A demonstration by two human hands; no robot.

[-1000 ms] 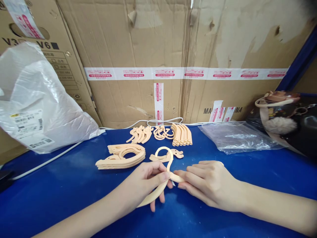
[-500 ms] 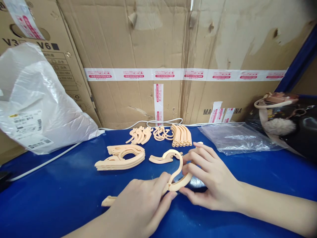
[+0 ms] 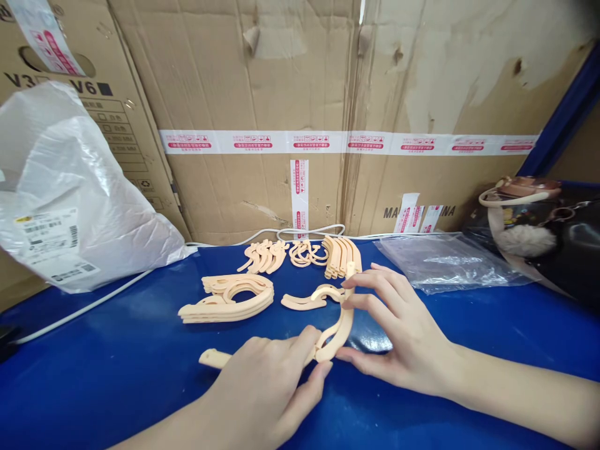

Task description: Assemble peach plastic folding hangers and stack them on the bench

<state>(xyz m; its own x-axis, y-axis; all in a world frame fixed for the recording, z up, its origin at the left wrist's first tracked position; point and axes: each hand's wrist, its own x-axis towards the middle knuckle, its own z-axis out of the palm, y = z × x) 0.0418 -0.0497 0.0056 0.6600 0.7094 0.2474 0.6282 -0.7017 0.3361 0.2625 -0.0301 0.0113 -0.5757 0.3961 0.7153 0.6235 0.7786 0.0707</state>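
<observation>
Between my hands is a beige plastic folding hanger (image 3: pixel 344 331) with a curved hook. My left hand (image 3: pixel 269 381) is closed round one arm of it near the joint, and that arm's end sticks out to the left. My right hand (image 3: pixel 398 331) has its fingertips and thumb on the other arm, which points up and away. Behind lies a loose curved hanger piece (image 3: pixel 302 303), partly hidden by the hook. To the left sits a stack of folded hangers (image 3: pixel 229 312).
At the back lie small hanger pieces (image 3: pixel 265 256), loose hooks (image 3: pixel 300 255) and a row of hanger arms (image 3: pixel 335 256). A clear plastic bag (image 3: pixel 450 262) and a dark bag (image 3: pixel 581 244) are right. A white parcel bag (image 3: pixel 94 206) stands left, cardboard (image 3: pixel 262 194) behind. A white cable (image 3: pixel 84 306) crosses the table.
The hanger arm in my right hand has swung upward and to the left, folding closer to the hook. My left hand has stayed nearly in place, and the arm end beside it has lifted slightly.
</observation>
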